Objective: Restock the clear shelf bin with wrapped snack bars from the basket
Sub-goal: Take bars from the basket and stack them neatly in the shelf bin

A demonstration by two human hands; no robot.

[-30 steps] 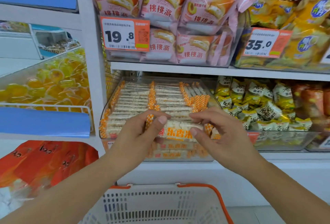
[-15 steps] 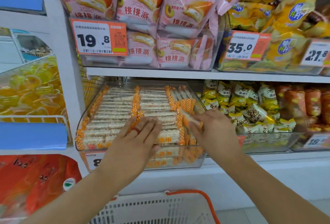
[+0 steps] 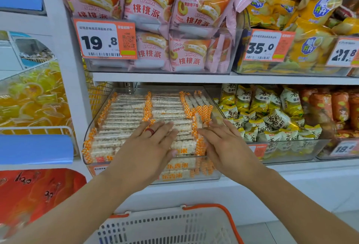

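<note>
The clear shelf bin (image 3: pixel 91 127) on the lower shelf is packed with rows of wrapped snack bars (image 3: pixel 124 119), white with orange checkered ends. My left hand (image 3: pixel 149 146), wearing a red ring, lies flat with straight fingers on the bars at the bin's front middle. My right hand (image 3: pixel 223 142) lies flat beside it, fingers extended over the bars at the bin's right side, touching upright bars (image 3: pixel 200 115) there. The white basket (image 3: pixel 165 226) with an orange rim sits below, near the bottom edge; its inside is mostly out of view.
Pink pie packs (image 3: pixel 155 10) fill the bin above with a 19.8 price tag (image 3: pixel 104 39). Yellow and orange snack bags (image 3: pixel 272 115) sit in the bin to the right. A bin of yellow jelly cups (image 3: pixel 29 98) and red bags (image 3: pixel 38 189) are at left.
A second ago both hands held one bar above the bin. That bar now lies in the bin, and both hands have flattened onto the stacked bars. The view moved closer.
</note>
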